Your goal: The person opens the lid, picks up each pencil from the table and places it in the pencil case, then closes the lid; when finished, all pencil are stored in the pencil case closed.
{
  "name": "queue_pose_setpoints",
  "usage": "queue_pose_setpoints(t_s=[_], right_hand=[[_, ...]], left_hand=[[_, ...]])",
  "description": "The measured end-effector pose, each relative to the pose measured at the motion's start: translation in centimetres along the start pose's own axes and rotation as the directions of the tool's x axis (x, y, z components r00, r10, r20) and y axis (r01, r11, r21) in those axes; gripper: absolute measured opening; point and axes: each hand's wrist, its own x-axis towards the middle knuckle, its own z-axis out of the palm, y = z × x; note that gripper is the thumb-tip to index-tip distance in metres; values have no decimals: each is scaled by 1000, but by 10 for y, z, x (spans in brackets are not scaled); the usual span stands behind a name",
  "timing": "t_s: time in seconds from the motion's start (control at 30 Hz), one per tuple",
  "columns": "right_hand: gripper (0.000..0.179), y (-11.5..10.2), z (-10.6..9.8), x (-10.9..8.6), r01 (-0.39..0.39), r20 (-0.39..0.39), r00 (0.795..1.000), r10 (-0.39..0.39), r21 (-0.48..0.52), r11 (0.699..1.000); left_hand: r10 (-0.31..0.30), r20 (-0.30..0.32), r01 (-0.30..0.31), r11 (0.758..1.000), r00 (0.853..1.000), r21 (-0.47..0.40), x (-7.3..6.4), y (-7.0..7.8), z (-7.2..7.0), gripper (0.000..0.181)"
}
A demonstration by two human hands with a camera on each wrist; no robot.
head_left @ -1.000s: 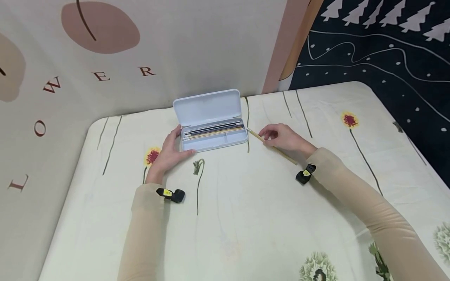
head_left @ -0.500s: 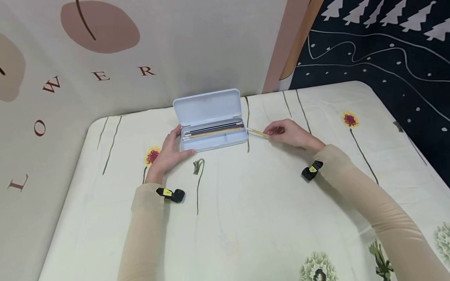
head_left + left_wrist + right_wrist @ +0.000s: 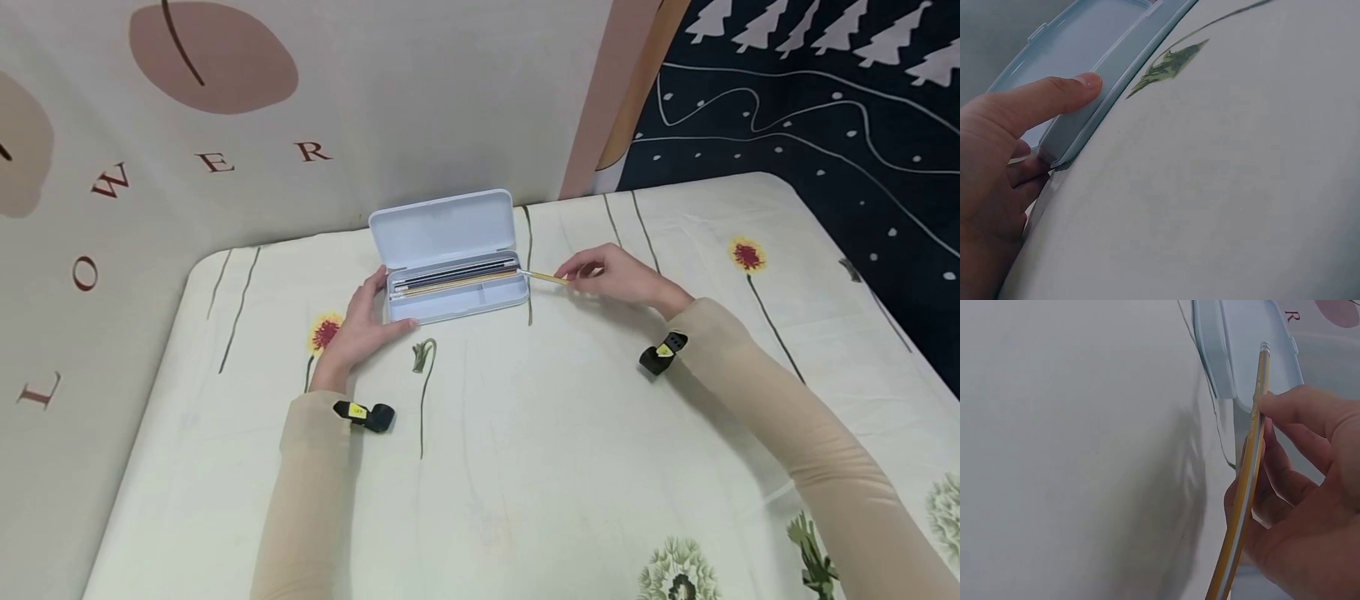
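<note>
A pale blue pencil case (image 3: 447, 230) stands with its lid up near the far edge of the table. Several dark and yellow pencils (image 3: 450, 282) lie side by side in its back section. My left hand (image 3: 358, 335) holds the case's left end, its thumb on the front rim (image 3: 1124, 78). Between thumb and fingers, my right hand (image 3: 613, 275) pinches a yellow striped pencil (image 3: 1249, 461) just right of the case. The pencil's pale metal-banded end points at the case's right end; its rear part is hidden behind the hand in the head view.
Beneath everything is a white cloth (image 3: 495, 433) printed with flowers. A pale printed wall hanging (image 3: 442, 108) rises right behind the case, and a dark one (image 3: 810, 117) stands at the back right. The case's front section (image 3: 450, 305) has a small divider.
My right hand has shifted away from me and turned, bringing the pencil from a steep slant to nearly level with the case. Its tip is now at the case's right rim. My left hand stays put.
</note>
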Motion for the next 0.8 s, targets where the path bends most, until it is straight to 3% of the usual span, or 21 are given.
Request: queue_pose_setpoints(t_s=[0.4, 0.8], right_hand=[[23, -12, 11, 17, 19, -6, 1000, -19, 33, 999], [21, -28, 19, 49, 72, -6, 997, -72, 1, 997]], left_hand=[[31, -5, -31, 999, 999, -10, 0, -2, 0, 101], [33, -3, -33, 999, 999, -18, 0, -1, -1, 102]])
